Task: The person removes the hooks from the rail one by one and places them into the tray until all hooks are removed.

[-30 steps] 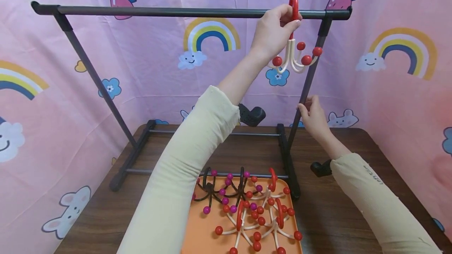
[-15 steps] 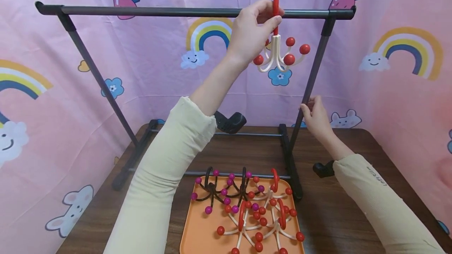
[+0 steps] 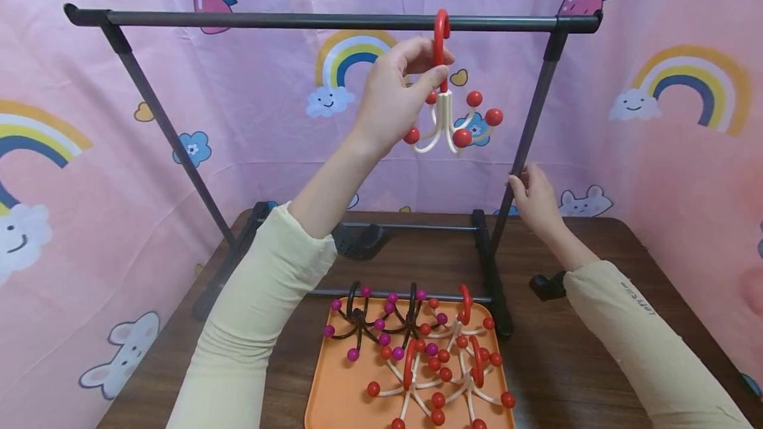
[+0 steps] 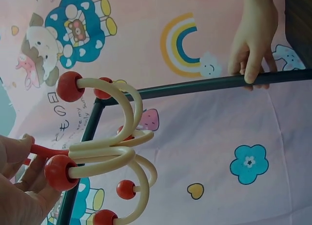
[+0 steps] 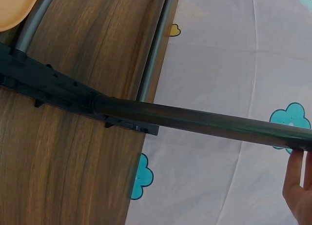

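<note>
My left hand (image 3: 396, 95) pinches the red stem of a multi-arm hook hanger (image 3: 444, 114), which has cream curved arms tipped with red balls. The hanger is upright, and its red hook top crosses the rack's black top bar (image 3: 268, 20), rising slightly above it. The left wrist view shows the thumb and fingers on the red stem (image 4: 48, 150), the ball-tipped arms spreading beyond. My right hand (image 3: 536, 200) holds the rack's right slanted post (image 3: 527, 124) partway up. At the edge of the right wrist view, fingertips (image 5: 295, 169) touch this post.
An orange tray (image 3: 336, 402) on the wooden table (image 3: 566, 349) carries several more hangers: black ones with purple balls (image 3: 357, 323) and cream ones with red balls (image 3: 411, 382). The rack's black feet (image 3: 495, 303) stand behind and beside the tray. A patterned cloth surrounds the table.
My left hand has moved the hanger left along the top bar, then lowered it, so its hook top sits closer to the bar. My right hand stays on the post.
</note>
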`<state>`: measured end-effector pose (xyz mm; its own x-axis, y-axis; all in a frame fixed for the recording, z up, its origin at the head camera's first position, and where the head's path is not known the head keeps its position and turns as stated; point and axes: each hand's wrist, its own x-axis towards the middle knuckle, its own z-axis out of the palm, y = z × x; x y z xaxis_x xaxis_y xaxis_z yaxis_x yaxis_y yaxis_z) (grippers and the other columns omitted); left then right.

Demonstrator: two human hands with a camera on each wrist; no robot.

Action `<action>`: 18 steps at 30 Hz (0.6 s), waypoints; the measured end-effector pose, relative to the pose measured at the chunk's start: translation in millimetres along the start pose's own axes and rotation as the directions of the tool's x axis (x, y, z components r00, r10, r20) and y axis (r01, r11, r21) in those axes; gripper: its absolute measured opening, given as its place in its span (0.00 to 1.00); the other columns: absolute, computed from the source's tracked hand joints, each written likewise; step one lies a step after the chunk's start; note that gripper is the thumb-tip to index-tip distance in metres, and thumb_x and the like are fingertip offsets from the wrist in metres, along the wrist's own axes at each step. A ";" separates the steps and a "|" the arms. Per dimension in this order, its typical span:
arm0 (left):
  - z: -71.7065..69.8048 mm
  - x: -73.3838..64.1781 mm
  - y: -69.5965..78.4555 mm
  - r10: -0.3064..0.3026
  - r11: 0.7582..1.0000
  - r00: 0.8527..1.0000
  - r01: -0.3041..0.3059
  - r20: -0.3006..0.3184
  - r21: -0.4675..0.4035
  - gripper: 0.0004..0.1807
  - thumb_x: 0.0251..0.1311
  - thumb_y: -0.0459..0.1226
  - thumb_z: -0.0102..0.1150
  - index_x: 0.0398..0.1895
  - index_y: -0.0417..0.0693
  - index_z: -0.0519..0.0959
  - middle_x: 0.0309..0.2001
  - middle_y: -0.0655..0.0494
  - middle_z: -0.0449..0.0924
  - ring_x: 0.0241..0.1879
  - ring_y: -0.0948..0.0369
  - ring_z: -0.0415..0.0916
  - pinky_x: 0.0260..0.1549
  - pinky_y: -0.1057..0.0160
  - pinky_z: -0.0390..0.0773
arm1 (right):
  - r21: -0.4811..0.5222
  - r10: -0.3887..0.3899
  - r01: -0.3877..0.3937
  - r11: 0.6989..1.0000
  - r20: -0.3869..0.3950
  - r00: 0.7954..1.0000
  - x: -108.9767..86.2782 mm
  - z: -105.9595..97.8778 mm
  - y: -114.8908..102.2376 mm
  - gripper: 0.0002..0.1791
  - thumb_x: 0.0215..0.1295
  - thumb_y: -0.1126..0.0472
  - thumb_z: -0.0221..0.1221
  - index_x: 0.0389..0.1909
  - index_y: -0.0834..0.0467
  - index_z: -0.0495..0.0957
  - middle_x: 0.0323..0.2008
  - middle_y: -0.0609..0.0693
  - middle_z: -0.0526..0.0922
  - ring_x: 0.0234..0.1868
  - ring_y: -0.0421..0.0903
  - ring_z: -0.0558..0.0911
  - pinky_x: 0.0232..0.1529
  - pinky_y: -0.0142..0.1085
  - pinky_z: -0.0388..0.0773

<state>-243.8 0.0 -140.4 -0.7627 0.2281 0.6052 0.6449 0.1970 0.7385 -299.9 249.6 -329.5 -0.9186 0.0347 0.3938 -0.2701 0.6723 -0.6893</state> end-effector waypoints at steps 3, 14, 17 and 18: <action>-4.0 -11.0 -6.2 0.013 1.000 1.000 -0.013 0.004 -0.002 0.09 0.60 0.33 0.54 0.43 0.40 0.76 0.41 0.52 0.77 0.42 0.63 0.72 0.40 0.68 0.76 | 0.006 0.012 -0.012 1.000 0.010 1.000 0.0 0.0 -0.5 0.19 0.71 0.53 0.39 0.50 0.66 0.61 0.48 0.64 0.69 0.51 0.60 0.72 0.55 0.54 0.67; -24.5 -54.9 -30.2 0.040 0.999 0.999 -0.040 0.011 0.001 0.10 0.58 0.32 0.55 0.42 0.39 0.76 0.42 0.52 0.76 0.44 0.61 0.73 0.42 0.62 0.78 | 0.072 0.058 -0.059 0.996 0.014 0.998 -2.6 0.8 0.3 0.23 0.70 0.48 0.39 0.54 0.63 0.59 0.49 0.63 0.71 0.52 0.60 0.73 0.54 0.54 0.69; -28.0 -66.7 -35.0 0.026 0.999 0.999 -0.027 0.026 0.042 0.09 0.58 0.33 0.56 0.41 0.40 0.77 0.41 0.53 0.76 0.44 0.63 0.73 0.43 0.64 0.77 | 0.082 0.042 -0.042 0.996 0.007 0.999 -3.8 1.2 0.3 0.23 0.71 0.50 0.40 0.57 0.63 0.56 0.47 0.65 0.70 0.50 0.62 0.74 0.52 0.55 0.70; -28.7 -70.2 -36.5 0.027 0.998 0.999 -0.029 0.034 0.056 0.09 0.58 0.33 0.56 0.41 0.40 0.77 0.41 0.53 0.76 0.44 0.63 0.73 0.43 0.64 0.77 | 0.086 0.033 -0.033 0.996 0.004 0.999 -4.0 1.4 0.4 0.23 0.71 0.50 0.40 0.58 0.63 0.54 0.47 0.65 0.69 0.49 0.63 0.75 0.51 0.55 0.70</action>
<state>-215.2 -50.6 -201.3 -0.7426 0.2661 0.6146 0.6687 0.2430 0.7027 -296.7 248.7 -332.3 -0.9281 0.0538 0.3685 -0.2634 0.6048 -0.7516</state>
